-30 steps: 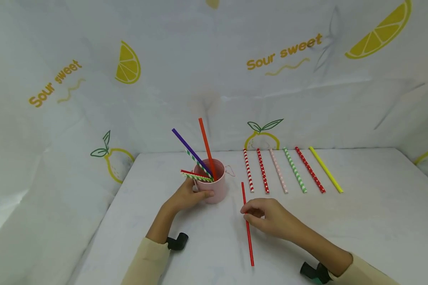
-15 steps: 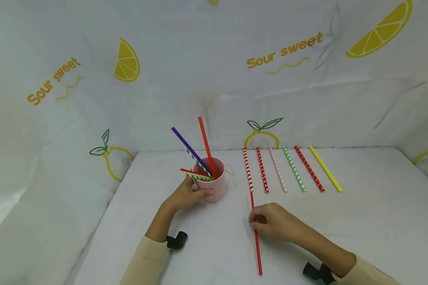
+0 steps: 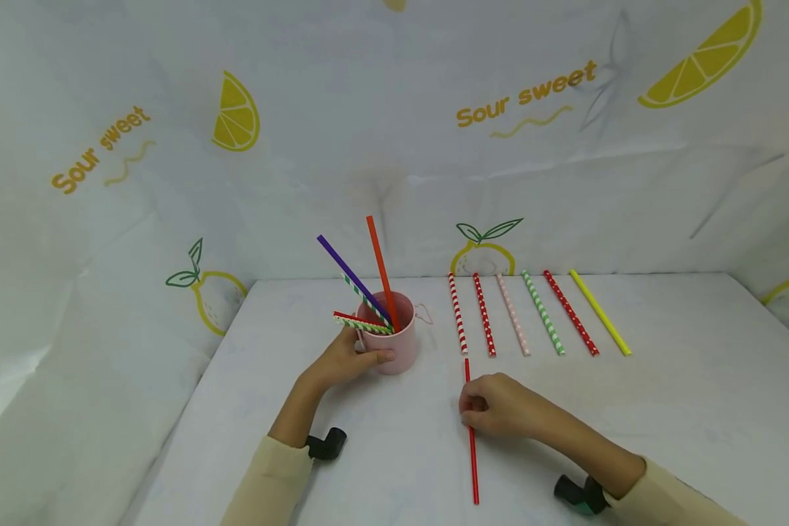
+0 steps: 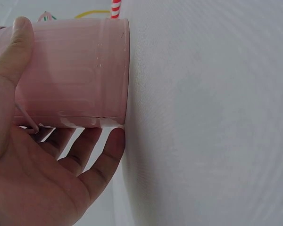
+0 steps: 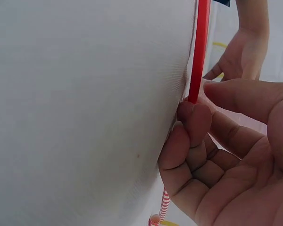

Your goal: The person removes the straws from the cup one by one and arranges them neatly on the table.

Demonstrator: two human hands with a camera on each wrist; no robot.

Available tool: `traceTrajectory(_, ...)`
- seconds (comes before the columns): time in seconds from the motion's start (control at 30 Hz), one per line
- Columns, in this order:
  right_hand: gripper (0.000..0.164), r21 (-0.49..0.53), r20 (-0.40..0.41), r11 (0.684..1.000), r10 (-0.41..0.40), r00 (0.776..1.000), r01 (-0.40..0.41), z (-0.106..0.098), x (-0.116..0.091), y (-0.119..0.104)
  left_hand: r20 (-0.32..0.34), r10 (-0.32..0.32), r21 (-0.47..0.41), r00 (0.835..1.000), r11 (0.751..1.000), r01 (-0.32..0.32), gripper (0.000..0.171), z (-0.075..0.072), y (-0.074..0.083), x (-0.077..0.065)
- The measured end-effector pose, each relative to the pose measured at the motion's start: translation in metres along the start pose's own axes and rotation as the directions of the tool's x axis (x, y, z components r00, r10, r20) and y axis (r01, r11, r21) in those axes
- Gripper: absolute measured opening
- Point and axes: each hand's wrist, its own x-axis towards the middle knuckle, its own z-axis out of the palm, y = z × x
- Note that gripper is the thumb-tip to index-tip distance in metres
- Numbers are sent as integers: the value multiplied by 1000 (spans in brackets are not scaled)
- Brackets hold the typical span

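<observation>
Your right hand [image 3: 500, 405]: fingers curled, thumb and fingertips pinching a plain red straw [image 3: 474, 467] near its middle, low over the white table [image 3: 684, 380]. The straw runs lengthwise out from beneath the fingers at both ends, near end toward you. Its far end sits just short of the red-and-white striped straw [image 3: 457, 314].

Your left hand [image 3: 348, 359]: gripping the pink cup [image 3: 401, 356], thumb across the near wall, remaining fingers around the opposite side. Cup upright on the table, left of the red straw and apart from it.

Cup contents: an orange straw [image 3: 378, 252] and a purple straw [image 3: 342, 261] stand tallest; a green-striped straw [image 3: 351, 285] leans alongside the purple. More straws tilt low over the left rim; exact count cannot be told.

Beyond your right hand, 6 straws lie side by side near the table's back edge. Left to right: the striped straw, a red dotted straw [image 3: 483, 314], a pink dotted straw [image 3: 513, 314], a green-and-white straw [image 3: 543, 313], a 2nd red dotted straw [image 3: 570, 313], a yellow straw [image 3: 600, 313]. Behind: a white backdrop [image 3: 342, 131] with lemon prints.
</observation>
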Motion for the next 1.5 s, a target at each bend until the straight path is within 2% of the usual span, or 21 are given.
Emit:
traceTrajectory(0.27,18,-19,-2,999,-39,999,39,0,1,2,-5,1,5,1000,1000,-1,80,0,0,0)
traceTrajectory(0.63,11,-17,20,1000,-1,1000,1,-4,2,-4,3,-4,-2,1000,1000,4,76,0,1,-1)
traceTrajectory(0.8,10,-31,16,999,-20,1000,20,-10,4,-6,4,-12,0,1000,1000,12,77,0,0,0)
traceTrajectory(0.93,6,-42,-9,998,-53,999,53,-18,9,-12,4,-7,9,1000,1000,7,78,0,0,0)
traceTrajectory(1.03,2,-73,-62,995,-73,995,69,-26,14,-20,1,2,8,1000,1000,-2,79,0,1,-1)
traceTrajectory(1.17,6,-148,-157,985,-112,981,89,-35,23,-32,-1,7,3,1000,1000,-7,83,1,1,0)
traceTrajectory(1.27,8,-193,-220,973,-165,961,123,-41,32,-43,-7,2,-6,1000,1000,-2,80,1,0,0)
traceTrajectory(1.5,12,-273,-289,934,-309,906,232,-49,59,-69,-3,19,-14,1000,1000,-19,76,1,0,1)
